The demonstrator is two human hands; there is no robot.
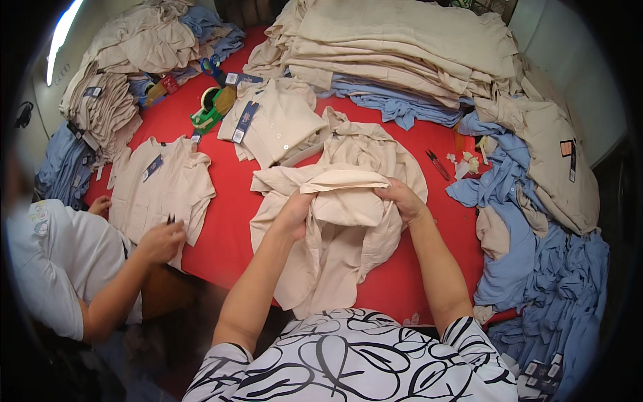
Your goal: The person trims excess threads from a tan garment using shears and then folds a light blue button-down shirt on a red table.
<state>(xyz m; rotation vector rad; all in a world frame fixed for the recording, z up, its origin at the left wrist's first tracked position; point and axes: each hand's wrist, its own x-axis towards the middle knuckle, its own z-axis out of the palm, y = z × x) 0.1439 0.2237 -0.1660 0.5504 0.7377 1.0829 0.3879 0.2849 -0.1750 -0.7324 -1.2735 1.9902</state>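
closest to camera: black-and-white patterned top, both bare forearms coming up from it
shirt: beige shirt [335,221] sits mid-table on the red table [228,201], lower half hanging off the near edge
left hand: left hand [295,213] is clamped on the folded bundle's left side, fingers curled in
right hand: right hand [400,199] grips the right side, thumb tucked under the fold
how I'd do it: looks like folding, so keep both edges level, pull the cloth taut, press flat on the table
pose: elbows bent, wrists angled inward
nearby: another person's hand [161,241] works on a flat beige shirt [161,184]; small snips [437,164] to the right
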